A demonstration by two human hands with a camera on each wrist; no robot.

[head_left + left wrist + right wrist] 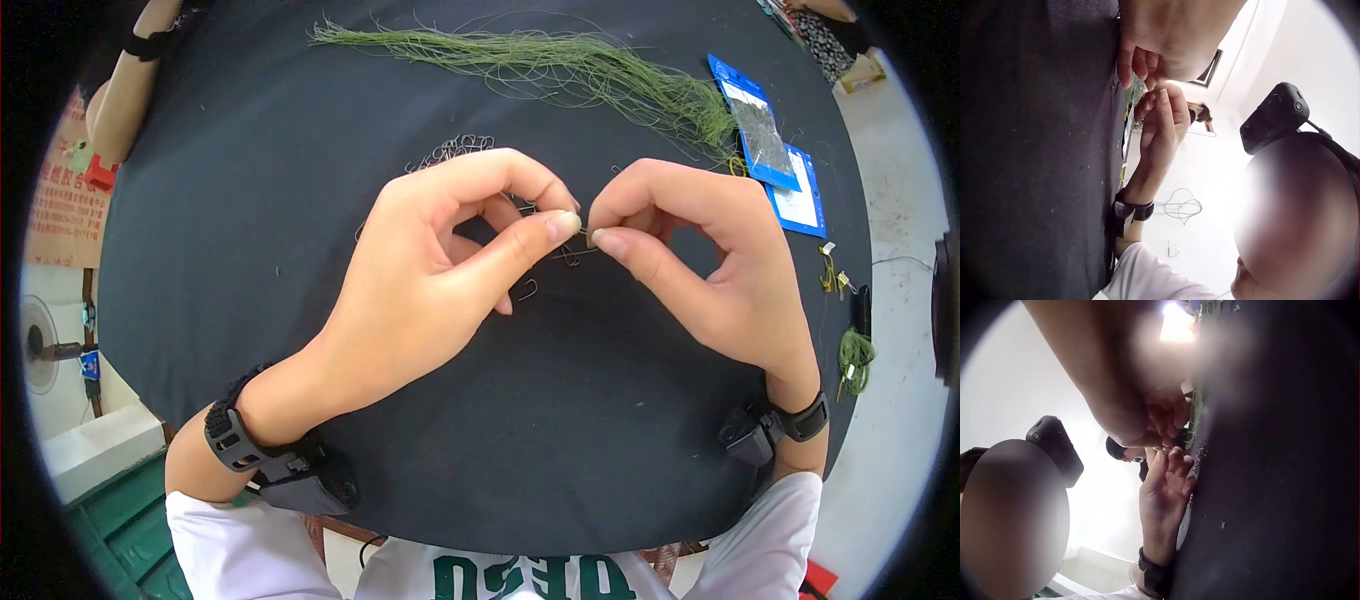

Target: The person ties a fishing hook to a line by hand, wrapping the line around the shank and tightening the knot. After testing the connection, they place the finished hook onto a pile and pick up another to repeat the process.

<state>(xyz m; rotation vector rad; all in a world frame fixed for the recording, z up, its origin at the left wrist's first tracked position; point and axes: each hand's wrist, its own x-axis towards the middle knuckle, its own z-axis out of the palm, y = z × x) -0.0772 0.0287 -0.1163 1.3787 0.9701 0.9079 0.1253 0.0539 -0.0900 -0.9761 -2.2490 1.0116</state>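
Observation:
My left hand [425, 285] and right hand [750, 275] meet fingertip to fingertip above the dark cloth. Thumb and forefinger of each pinch a tiny thin piece, mostly covered by the fingertips; I cannot tell its exact kind. Behind the left hand lies a heap of small metal hooks [460, 148], partly hidden by it. One loose hook [532, 291] rests on the cloth below the left fingers. In the left wrist view the right hand [1161, 128] reaches up to the left fingertips. From the right wrist, the left hand [1163, 494] shows with its fingertips against the right ones.
A long bundle of green line [560, 60] stretches across the back of the dark tablecloth [560, 440]. Blue packets [765, 125] lie at the back right. Near the right edge are yellow tags [828, 270] and a small green coil [855, 358]. Another person's arm [130, 100] rests at back left.

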